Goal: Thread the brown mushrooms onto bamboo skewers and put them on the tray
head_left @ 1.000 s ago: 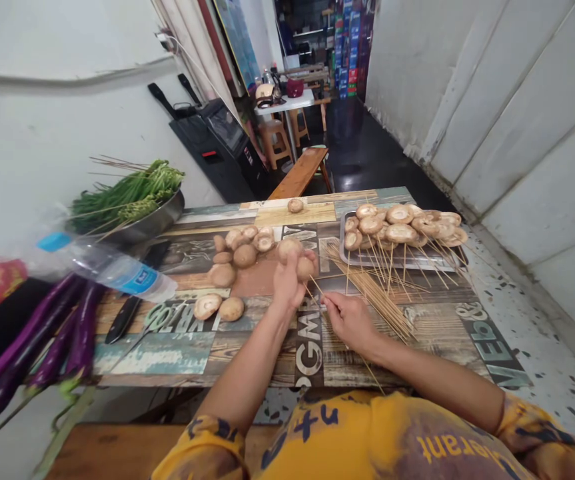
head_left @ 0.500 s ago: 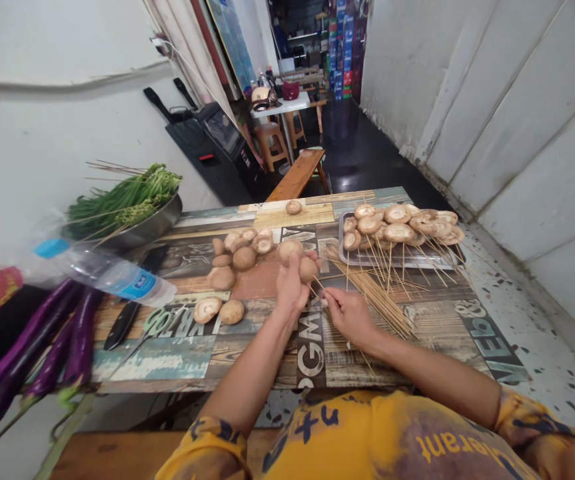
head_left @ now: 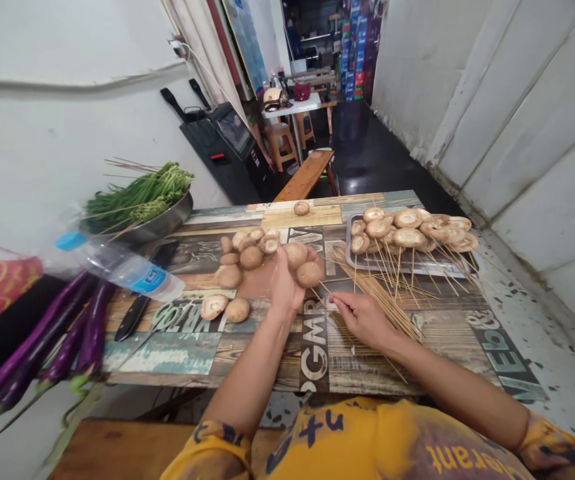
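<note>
Two brown mushrooms, an upper mushroom (head_left: 296,255) and a lower mushroom (head_left: 310,274), sit side by side in my left hand (head_left: 287,290), with its thumb along their left side and fingertips showing behind. A thin bamboo skewer (head_left: 324,287) runs from the lower mushroom toward my right hand (head_left: 364,319), which pinches its end. How deep the skewer goes is hidden. Left of my left hand lies a group of loose mushrooms (head_left: 251,257), with two nearer ones (head_left: 238,310) apart. A bundle of skewers (head_left: 384,303) lies beyond and under my right hand.
A metal tray (head_left: 351,250) at right holds skewered mushrooms (head_left: 410,237), their sticks overhanging its near side. At left are a bowl (head_left: 167,219) of greens, a water bottle (head_left: 117,270), a black-handled knife (head_left: 133,318) and purple eggplants (head_left: 62,333). One mushroom (head_left: 302,208) lies near the far edge.
The view has shifted slightly, moving the scene to the right. My left thumb now stands straighter and the fingers are looser around the two mushrooms. My right hand still pinches the skewer.
</note>
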Motion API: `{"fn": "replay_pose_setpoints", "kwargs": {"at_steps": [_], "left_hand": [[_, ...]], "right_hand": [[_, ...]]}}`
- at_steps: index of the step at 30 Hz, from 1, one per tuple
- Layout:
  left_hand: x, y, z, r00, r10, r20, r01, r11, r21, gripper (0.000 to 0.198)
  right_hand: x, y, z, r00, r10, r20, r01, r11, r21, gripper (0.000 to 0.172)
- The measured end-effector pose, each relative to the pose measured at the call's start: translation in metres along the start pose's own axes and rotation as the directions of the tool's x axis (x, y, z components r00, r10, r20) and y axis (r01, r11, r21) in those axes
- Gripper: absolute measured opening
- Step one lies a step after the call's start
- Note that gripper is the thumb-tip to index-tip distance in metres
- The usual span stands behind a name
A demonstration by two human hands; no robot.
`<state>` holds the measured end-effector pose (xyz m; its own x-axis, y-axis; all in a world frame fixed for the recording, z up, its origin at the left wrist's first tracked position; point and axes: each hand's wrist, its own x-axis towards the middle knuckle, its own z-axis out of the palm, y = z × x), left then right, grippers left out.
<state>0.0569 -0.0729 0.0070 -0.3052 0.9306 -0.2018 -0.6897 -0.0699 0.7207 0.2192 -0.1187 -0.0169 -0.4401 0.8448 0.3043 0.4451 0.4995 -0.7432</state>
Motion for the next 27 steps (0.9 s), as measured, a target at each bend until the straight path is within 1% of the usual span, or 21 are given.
{"fn": "replay_pose_setpoints", "kwargs": {"at_steps": [4,9,12,17,22,27], "left_hand": [[-0.003,0.002,0.003,0.999,-0.016,-0.029,0.016,1.0,0.003,0.045],[-0.006,0.001,0.006,0.999,-0.016,-0.042,0.016,1.0,0.004,0.043],[-0.006,-0.002,0.005,0.998,0.009,-0.056,-0.007,0.999,0.036,0.044],[-0.005,-0.007,0.0,0.994,0.092,-0.052,-0.085,0.988,0.13,0.047],[-0.008,-0.009,0.003,0.991,0.119,-0.053,-0.111,0.985,0.136,0.048],[-0.01,-0.01,0.005,0.989,0.14,-0.05,-0.131,0.981,0.144,0.048]], "right_hand": [[0.0,-0.006,-0.003,1.0,0.008,0.0,-0.008,1.0,0.005,0.027],[-0.001,-0.005,-0.001,1.0,0.01,-0.016,-0.01,1.0,0.014,0.028],[-0.002,-0.007,0.002,1.0,0.013,-0.013,-0.013,1.0,0.017,0.028],[-0.004,-0.015,0.006,0.999,0.034,-0.014,-0.034,0.999,0.028,0.029],[-0.003,-0.021,0.007,0.998,0.045,-0.031,-0.044,0.999,0.026,0.028],[-0.003,-0.019,0.01,0.995,0.083,-0.056,-0.08,0.995,0.064,0.028]]}}
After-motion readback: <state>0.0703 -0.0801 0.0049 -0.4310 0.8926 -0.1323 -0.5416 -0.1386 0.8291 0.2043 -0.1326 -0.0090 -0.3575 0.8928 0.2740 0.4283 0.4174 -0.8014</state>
